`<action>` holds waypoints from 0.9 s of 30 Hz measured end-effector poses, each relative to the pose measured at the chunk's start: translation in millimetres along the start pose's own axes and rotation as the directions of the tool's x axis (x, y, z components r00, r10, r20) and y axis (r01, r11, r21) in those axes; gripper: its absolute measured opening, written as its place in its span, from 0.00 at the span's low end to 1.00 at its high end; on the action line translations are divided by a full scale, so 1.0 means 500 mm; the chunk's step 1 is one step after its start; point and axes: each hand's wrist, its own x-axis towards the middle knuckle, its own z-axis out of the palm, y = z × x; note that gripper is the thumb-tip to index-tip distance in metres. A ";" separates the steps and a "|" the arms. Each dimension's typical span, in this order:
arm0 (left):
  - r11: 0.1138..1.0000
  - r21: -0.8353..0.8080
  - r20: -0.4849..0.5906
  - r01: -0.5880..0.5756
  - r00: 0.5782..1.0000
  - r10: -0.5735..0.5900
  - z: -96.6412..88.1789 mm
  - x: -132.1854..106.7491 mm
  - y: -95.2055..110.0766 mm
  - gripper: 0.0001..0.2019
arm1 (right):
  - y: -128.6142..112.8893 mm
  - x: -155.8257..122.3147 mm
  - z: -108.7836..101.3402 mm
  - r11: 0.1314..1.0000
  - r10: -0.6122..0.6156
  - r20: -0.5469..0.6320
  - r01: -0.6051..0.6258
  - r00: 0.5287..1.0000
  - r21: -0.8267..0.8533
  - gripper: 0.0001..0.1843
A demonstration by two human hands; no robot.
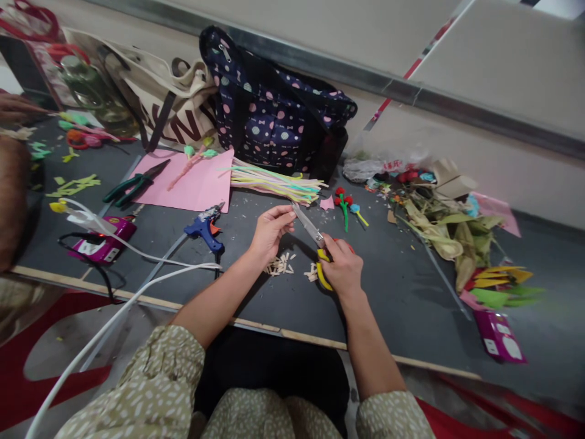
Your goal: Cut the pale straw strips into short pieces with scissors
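My right hand (342, 268) is closed around the yellow and red handles of a pair of scissors (313, 235), whose blades point up and left. My left hand (270, 228) is pinched at the blade tips, holding something too small to make out. Below the hands, small pale cut pieces (281, 265) lie in little heaps on the dark table (402, 286).
A blue glue gun (204, 228), pink paper (192, 183), green pliers (132, 186), pale foam strips (274, 180) and small pipe-cleaner flowers (345, 204) lie behind. A polka-dot bag (274, 116) stands at the back. Husks and craft scraps (448, 231) pile right. Another person's hand (16, 107) is far left.
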 end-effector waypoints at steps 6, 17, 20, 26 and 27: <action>1.000 0.018 0.015 -0.017 1.000 0.016 -0.002 0.003 -0.002 0.14 | 0.001 -0.003 0.002 0.997 0.010 0.014 -0.011 1.000 0.079 0.19; 1.000 0.006 0.038 -0.001 0.999 0.001 -0.006 0.006 -0.001 0.17 | 0.020 0.002 -0.003 0.972 0.125 0.067 -0.136 0.990 0.193 0.23; 1.000 -0.005 0.028 0.006 1.000 -0.006 -0.006 0.006 0.001 0.16 | 0.017 0.000 0.003 0.979 0.079 0.072 -0.091 0.994 0.184 0.23; 1.000 -0.010 0.038 0.000 0.999 0.000 -0.003 0.005 0.005 0.16 | 0.012 -0.001 0.011 0.986 0.059 0.045 -0.066 0.997 0.153 0.21; 1.000 -0.007 0.038 0.000 0.999 0.000 -0.003 0.004 0.005 0.16 | 0.012 -0.001 0.011 0.986 0.060 0.044 -0.066 0.997 0.156 0.21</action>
